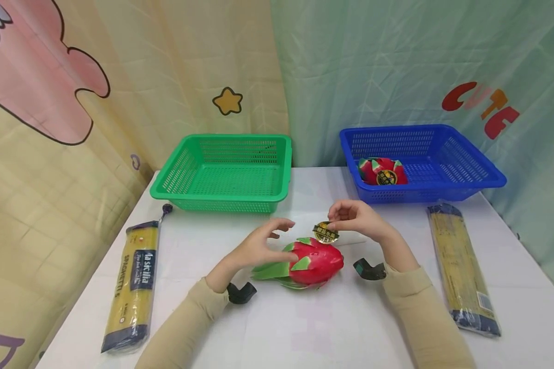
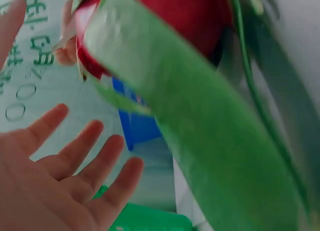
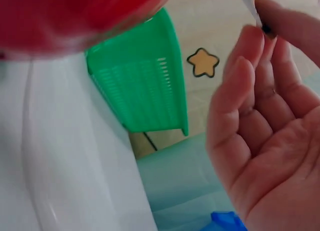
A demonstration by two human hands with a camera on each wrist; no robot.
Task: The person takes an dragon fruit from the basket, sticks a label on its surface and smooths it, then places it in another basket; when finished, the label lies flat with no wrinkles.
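Note:
A red dragon fruit [image 1: 320, 261] with green leaves lies on the white table, its long leaves pointing left. My right hand [image 1: 362, 219] pinches a round black-and-gold sticker [image 1: 325, 232] between thumb and forefinger, just above the fruit's far side. In the right wrist view that hand [image 3: 275, 121] holds the sticker edge-on at its fingertips. My left hand [image 1: 260, 243] is at the leafy end, fingers spread and thumb over the leaves; whether the thumb touches them I cannot tell. The left wrist view shows this hand [image 2: 65, 176] beside a broad green leaf [image 2: 200, 126].
A green basket [image 1: 219, 198] stands at the back left. At the back right, a blue basket [image 1: 424, 195] holds another dragon fruit [image 1: 374, 169] with a similar sticker. Spaghetti packs lie left [image 1: 131, 287] and right [image 1: 461, 266]. A small dark-headed lollipop [image 1: 167, 208] lies near the left pack.

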